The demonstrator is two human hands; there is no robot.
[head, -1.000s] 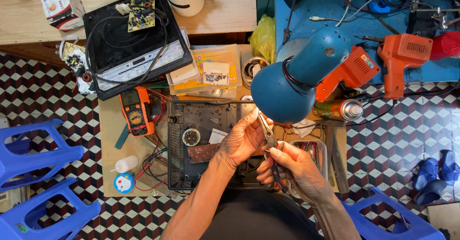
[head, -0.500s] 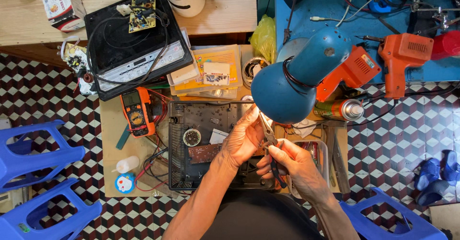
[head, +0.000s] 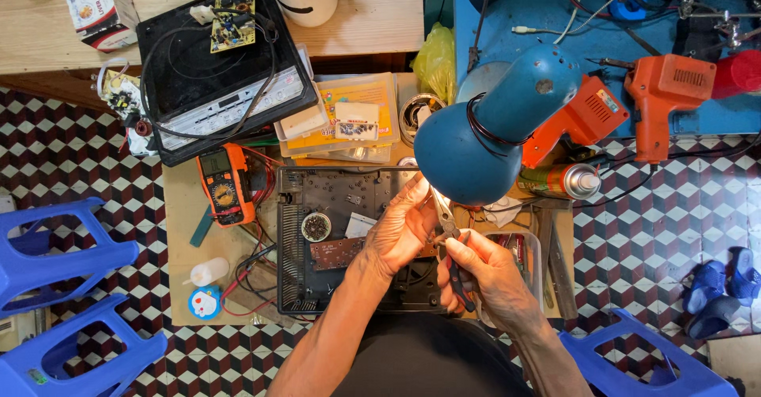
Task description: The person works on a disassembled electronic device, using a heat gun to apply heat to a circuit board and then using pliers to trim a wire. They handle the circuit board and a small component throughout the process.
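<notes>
1. The pliers (head: 446, 221) sit over the right edge of the open black appliance casing (head: 349, 234), under the blue lamp (head: 483, 139).
2. The right hand (head: 487, 274) is clenched round their dark handles.
3. The left hand (head: 404, 226) curls against the pliers' tips, fingers bent on the casing.
4. An orange multimeter (head: 226, 184) lies left of the casing on the table (head: 186, 222).

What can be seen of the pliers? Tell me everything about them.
The pliers are slim, with bare metal jaws and dark handles that show a little red. The right hand holds the handles near the bottom, and the jaws point up and to the left, towards the fingers of the left hand. They hang over the opened black appliance base, just below the blue lamp shade. Whether the jaws pinch anything cannot be told.
</notes>
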